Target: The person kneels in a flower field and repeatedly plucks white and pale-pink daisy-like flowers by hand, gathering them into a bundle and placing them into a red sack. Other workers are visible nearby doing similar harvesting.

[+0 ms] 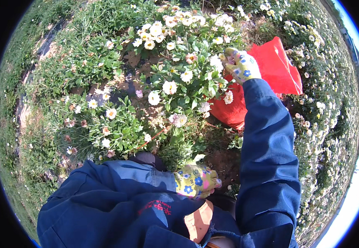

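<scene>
My right hand [241, 65], in a yellow glove printed with blue flowers, reaches to the right side of a chrysanthemum-like plant [185, 69] with white blooms. Its fingers are curled beside a white flower head [216, 63]; whether they grip anything is hidden. Behind and below that hand is a red woven bag [275, 66], partly covered by my sleeve and the leaves. My left hand [198, 182], gloved alike, rests low in front of my body with its fingers bent. Nothing shows clearly in it.
Dense white-flowered plants [318, 133] stand along the right. Leafy plants [105, 121] with white and browning blooms grow on the left. A thin red string [153, 137] crosses low between plants. Bare soil [221, 159] and dark ground sheeting [44, 45] show between them.
</scene>
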